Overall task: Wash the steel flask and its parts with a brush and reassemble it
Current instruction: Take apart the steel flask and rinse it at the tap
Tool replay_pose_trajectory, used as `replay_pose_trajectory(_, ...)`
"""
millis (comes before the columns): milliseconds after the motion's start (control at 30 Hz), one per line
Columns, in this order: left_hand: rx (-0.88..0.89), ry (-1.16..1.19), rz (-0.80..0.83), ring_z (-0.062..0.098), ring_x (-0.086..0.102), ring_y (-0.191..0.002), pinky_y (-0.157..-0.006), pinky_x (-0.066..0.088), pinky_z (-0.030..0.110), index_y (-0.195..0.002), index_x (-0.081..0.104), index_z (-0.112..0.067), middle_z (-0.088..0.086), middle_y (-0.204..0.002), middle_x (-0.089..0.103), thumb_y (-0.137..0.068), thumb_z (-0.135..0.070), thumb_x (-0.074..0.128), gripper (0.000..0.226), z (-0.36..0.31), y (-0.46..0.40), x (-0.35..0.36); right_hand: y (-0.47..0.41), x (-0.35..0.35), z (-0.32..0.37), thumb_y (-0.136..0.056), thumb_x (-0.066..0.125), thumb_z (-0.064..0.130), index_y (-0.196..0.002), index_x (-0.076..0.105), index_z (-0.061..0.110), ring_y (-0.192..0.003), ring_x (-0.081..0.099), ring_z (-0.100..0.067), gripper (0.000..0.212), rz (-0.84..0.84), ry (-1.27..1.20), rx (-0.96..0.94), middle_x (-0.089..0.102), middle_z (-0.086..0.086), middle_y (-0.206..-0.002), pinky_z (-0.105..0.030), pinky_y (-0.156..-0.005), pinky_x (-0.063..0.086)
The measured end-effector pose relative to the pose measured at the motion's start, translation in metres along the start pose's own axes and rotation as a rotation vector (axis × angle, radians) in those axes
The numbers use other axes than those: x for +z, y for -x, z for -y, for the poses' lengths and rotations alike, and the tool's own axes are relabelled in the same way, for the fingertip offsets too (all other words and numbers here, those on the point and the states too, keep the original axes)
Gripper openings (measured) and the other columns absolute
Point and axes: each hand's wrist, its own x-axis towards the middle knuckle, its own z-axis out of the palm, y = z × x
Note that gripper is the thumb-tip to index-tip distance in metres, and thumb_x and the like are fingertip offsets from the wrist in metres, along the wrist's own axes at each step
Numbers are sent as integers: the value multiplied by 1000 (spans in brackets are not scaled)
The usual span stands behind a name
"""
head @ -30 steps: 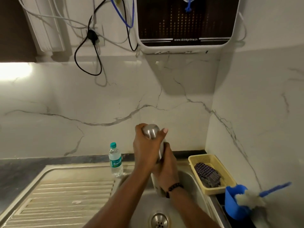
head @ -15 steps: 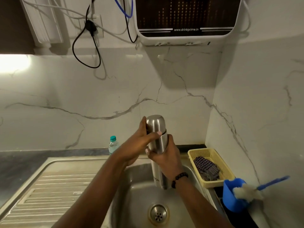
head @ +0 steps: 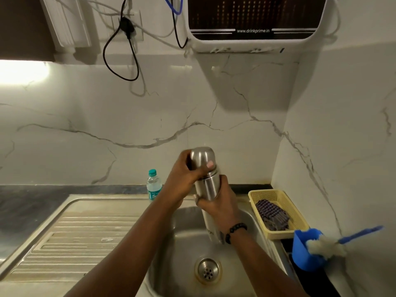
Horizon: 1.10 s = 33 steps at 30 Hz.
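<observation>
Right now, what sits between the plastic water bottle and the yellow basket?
In the head view, the steel flask stands between the water bottle and the yellow basket, held over the sink by the left hand and right hand.

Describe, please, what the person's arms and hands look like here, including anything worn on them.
Both forearms are bare, with no sleeves in view and no gloves. The right hand has a bracelet of dark round beads around its wrist. The left hand wears nothing visible: no ring, watch or band. One short, pale, unpainted nail shows on the left thumb. No other markings can be made out.
</observation>
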Motion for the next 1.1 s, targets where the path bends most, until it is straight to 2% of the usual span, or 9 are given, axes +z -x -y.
replay_pose_trajectory(67,0,132,-227,11,64,-101,-81,52,24,-125,46,-21,-4,-113,61,-73,-40,84,67,-9,-2,1,3,9,-3,-62,88,30,-127,45,22,-96,61,-8,78,-68,120,-22,59,6,-115,-30,-84,57)
replay_pose_trajectory(133,8,210,-319,8,61,-100,-80,51,21,-127,45,-21,-5,-113,59,-75,-37,83,67,-15,-7,-6,8,16,-9,-62,89,30,-127,45,21,-99,60,-12,79,-103,199,-18,59,4,-117,-33,-88,56)
replay_pose_trajectory(233,73,153,-292,5,62,-102,-78,53,15,-133,43,-26,-7,-117,59,-76,-27,85,72,-1,-2,-32,13,20,-21,-63,89,28,-133,42,24,-101,59,-12,84,-89,96,81,57,5,-119,-29,-88,53)
replay_pose_trajectory(367,7,-15,-243,16,62,-110,-88,55,33,-126,49,-38,-6,-123,60,-64,-33,91,75,74,36,-82,22,30,-36,-63,90,29,-128,45,21,-97,63,-14,80,-50,36,122,59,2,-117,-35,-85,57)
replay_pose_trajectory(533,-237,-233,-312,22,60,-104,-77,53,26,-119,56,-22,-1,-118,56,-62,-15,92,68,174,116,-130,33,41,-39,-64,89,27,-123,47,22,-88,63,-9,73,31,3,142,61,5,-110,-26,-76,56)
replay_pose_trajectory(700,-337,-391,-306,21,65,-94,-77,56,38,-106,60,-39,-2,-110,63,-45,-34,95,71,234,167,-152,41,59,-39,-64,89,28,-125,46,26,-90,63,-8,75,104,-46,146,59,4,-113,-20,-72,53)
replay_pose_trajectory(800,-346,-445,-278,19,64,-91,-76,54,35,-105,59,-33,0,-107,64,-39,-48,88,73,250,173,-155,44,63,-36,-64,89,27,-125,46,27,-90,62,-4,74,128,-72,141,59,7,-111,-16,-69,51)
replay_pose_trajectory(933,-354,-477,-199,16,60,-92,-75,53,30,-107,57,-19,5,-109,59,-48,-22,97,71,258,174,-159,44,67,-33,-64,90,26,-124,47,26,-89,60,-1,74,135,-83,135,59,9,-110,-10,-66,46)
replay_pose_trajectory(1100,-423,-585,74,20,46,-118,-89,43,22,-126,41,-28,-4,-123,41,-45,-47,74,89,259,181,-170,43,70,-36,-62,89,31,-124,46,29,-93,61,-5,75,148,-65,126,58,8,-113,-20,-73,53)
